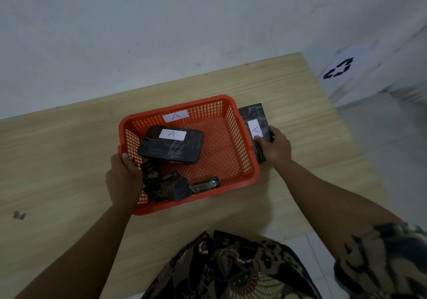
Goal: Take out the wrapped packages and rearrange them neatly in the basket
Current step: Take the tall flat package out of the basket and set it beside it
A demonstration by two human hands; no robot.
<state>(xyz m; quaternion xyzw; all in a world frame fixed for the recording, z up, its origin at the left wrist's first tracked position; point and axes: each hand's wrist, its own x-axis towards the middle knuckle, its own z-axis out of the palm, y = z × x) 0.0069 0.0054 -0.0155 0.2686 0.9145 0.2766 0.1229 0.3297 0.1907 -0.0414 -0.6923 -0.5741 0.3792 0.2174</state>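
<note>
An orange mesh basket (240, 137) marked "A" stands on the wooden table. Inside lies a large dark wrapped package (171, 148) with a white "A" label, propped on smaller dark packages (154, 183) in the near left corner. A slim wrapped package (205, 186) lies by the near wall. My left hand (123, 178) grips the basket's left rim. My right hand (275, 147) holds another flat dark package (253, 116) with an "A" label, which rests on the table just right of the basket.
The wooden table (69, 160) runs to a pale wall at the back. Its right edge drops to a light floor. A white bin with a recycling symbol (339, 68) stands beyond the table's right corner.
</note>
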